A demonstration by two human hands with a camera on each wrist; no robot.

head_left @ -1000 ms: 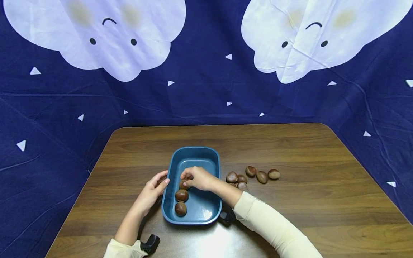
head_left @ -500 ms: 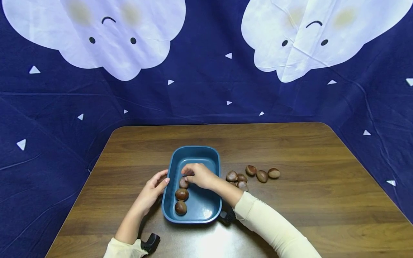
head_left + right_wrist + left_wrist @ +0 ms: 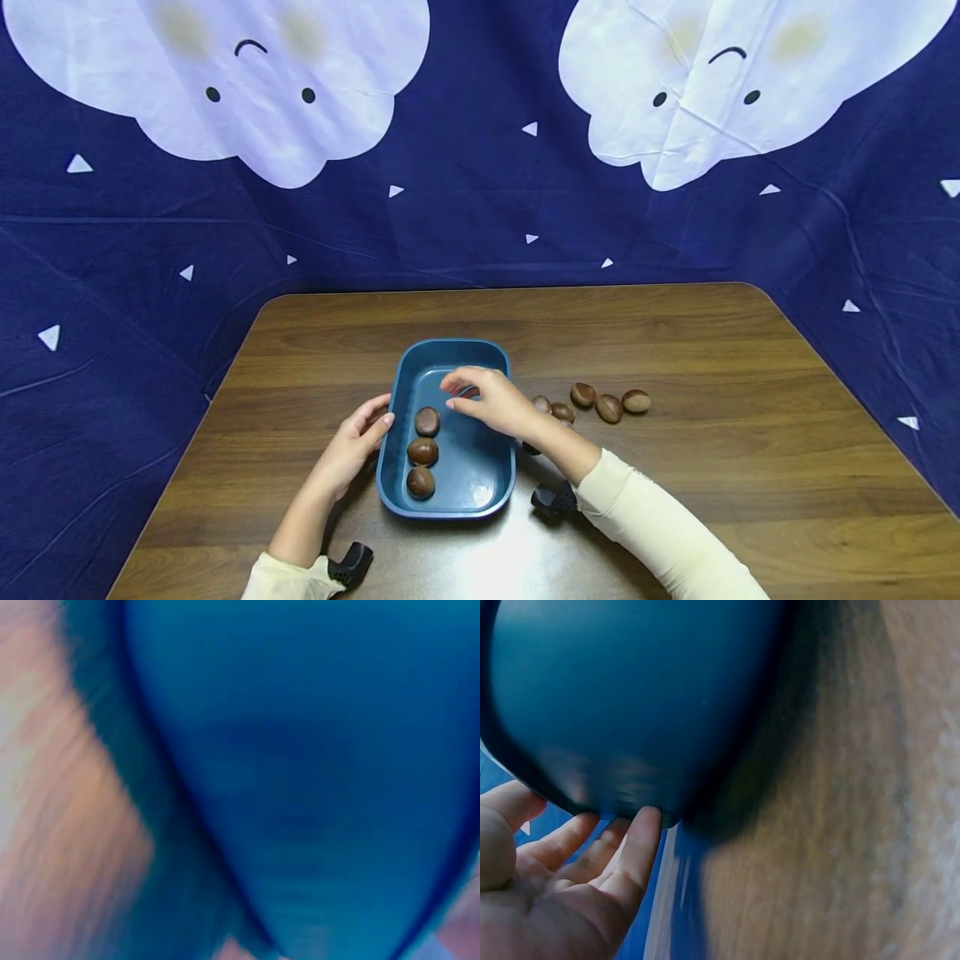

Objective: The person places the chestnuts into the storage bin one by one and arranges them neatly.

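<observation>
A blue rectangular tub point(image 3: 480, 467) stands on the table with three brown chestnuts point(image 3: 423, 452) in a line along its left side. Against the tub's left wall rests my left hand point(image 3: 351, 446), its fingers fairly straight; in the left wrist view the fingertips point(image 3: 646, 825) touch the outside of the wall. My right hand point(image 3: 491, 402) is over the tub, right of the farthest chestnut, thumb and fingers apart with nothing between them. The right wrist view is blurred and mostly filled by the tub's side point(image 3: 315, 772).
Several more chestnuts point(image 3: 609, 408) lie on the wooden table point(image 3: 720, 467) right of the tub, a few partly hidden behind my right hand and forearm. Black wrist devices point(image 3: 553, 502) sit near both cuffs. A dark blue cloth point(image 3: 480, 208) with clouds hangs behind the table.
My right hand has let go of the farthest chestnut in the tub and moved up and to the right from it. The left hand stays at the wall.
</observation>
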